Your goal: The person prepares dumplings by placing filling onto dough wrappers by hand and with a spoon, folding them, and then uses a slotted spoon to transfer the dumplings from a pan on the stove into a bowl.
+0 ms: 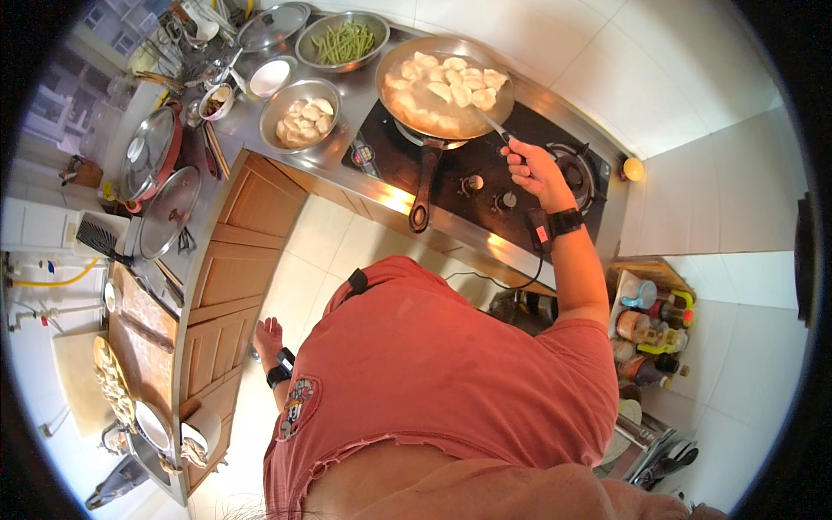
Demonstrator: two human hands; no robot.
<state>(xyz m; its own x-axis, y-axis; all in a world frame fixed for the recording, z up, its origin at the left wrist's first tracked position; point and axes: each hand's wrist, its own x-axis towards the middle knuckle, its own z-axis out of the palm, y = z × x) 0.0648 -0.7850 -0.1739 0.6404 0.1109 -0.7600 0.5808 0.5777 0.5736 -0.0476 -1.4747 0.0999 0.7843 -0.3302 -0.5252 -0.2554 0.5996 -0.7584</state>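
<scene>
My right hand [530,168] grips the dark handle of a cooking utensil [492,121] whose metal shaft reaches into the wok. Its head is hidden in the cloudy liquid. Several pale dumplings [461,94] float in this wide metal wok [390,110], mostly towards the far and right side. The wok sits on the left burner, and its long black handle [426,185] points towards me. Down at my left side hangs my left hand [268,337], empty, with the fingers somewhat apart, in front of the wooden cabinets [221,273].
Left of the wok stand a metal bowl of dumplings [270,130] and a bowl of green beans [383,32]. A glass-lidded red pan [175,140] is on the left counter. The right burner [575,175] lies beside my forearm. Bottles [640,325] fill a shelf at right.
</scene>
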